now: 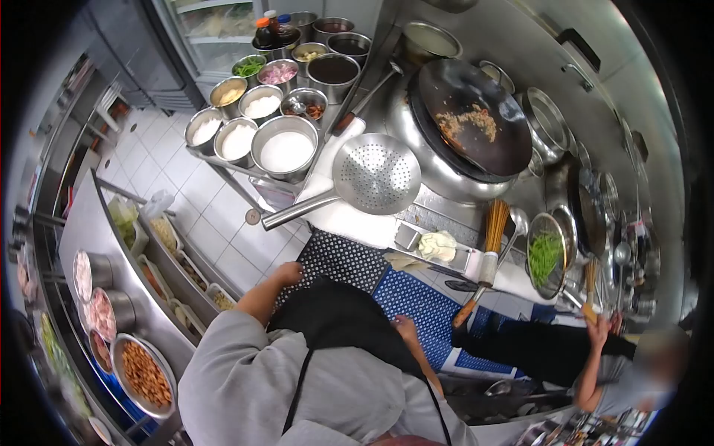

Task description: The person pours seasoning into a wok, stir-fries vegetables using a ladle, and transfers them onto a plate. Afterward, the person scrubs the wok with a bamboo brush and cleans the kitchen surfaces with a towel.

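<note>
My left hand (288, 274) is beside my black apron, above the dark patterned mat, with fingers curled closed and nothing showing in it. At my right side, my right hand (404, 327) hangs by the apron; its fingers are mostly hidden. In front of me a perforated metal strainer (378, 175) lies with its handle towards the left. Beyond it a tilted black wok (476, 119) on the stove holds fried rice-like bits (470, 124). A bamboo brush (492, 234) and a ladle (518, 220) lie nearer the front edge, right of a pale soft lump (437, 246).
Metal pots of seasonings (285, 152) stand left of the stove. On the right, a sieve holds green vegetables (547, 256), near a co-worker's hand (598, 331) at a wooden handle. Behind my left are a steel counter (78, 215) and a bowl of nuts (145, 373).
</note>
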Demonstrator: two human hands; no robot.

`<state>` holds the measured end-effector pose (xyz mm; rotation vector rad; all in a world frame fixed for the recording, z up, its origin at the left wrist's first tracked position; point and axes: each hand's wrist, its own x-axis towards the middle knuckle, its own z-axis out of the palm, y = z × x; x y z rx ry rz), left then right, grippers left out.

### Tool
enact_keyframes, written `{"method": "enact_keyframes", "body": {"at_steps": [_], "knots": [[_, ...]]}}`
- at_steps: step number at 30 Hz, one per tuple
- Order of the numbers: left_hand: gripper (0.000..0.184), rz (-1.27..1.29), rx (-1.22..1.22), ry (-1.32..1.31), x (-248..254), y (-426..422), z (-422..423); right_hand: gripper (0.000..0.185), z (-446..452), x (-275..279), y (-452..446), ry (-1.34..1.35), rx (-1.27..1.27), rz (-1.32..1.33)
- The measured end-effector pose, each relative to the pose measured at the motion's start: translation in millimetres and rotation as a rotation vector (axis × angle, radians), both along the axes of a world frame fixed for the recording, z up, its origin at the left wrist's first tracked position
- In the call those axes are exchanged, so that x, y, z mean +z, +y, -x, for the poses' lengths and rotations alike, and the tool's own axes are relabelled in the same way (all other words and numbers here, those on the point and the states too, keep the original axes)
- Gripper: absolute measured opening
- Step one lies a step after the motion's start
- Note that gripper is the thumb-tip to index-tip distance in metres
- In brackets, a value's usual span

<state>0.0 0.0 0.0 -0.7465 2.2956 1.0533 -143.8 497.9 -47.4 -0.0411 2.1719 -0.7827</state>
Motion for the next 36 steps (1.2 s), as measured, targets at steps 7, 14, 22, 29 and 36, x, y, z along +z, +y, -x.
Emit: {"method": "enact_keyframes", "body": {"at_steps": [7,14,22,29,36], "knots": [[0.025,0.302,1.206,0.548,83,-94,-73,0.026,41,85,-21,-0.082,0.016,0.014],[0.02,0.4,0.984,1.325,291,-218,62,0.014,46,92,-15,-0.067,-0.202,-0.03],[0.06,0.593,0.714,1.124,320,-375,263,0.035,44,118,-83,-0.018,-0.161,-0.017],[0.098,0.48,0.679,0.842,311,-431,343,0.022,-23,127,-73,0.705,0.408,-0.159],[0.069,0.825,0.503,0.685,258,-513,369,0.019,-34,178,-123,0.091,-0.24,-0.176]]}}
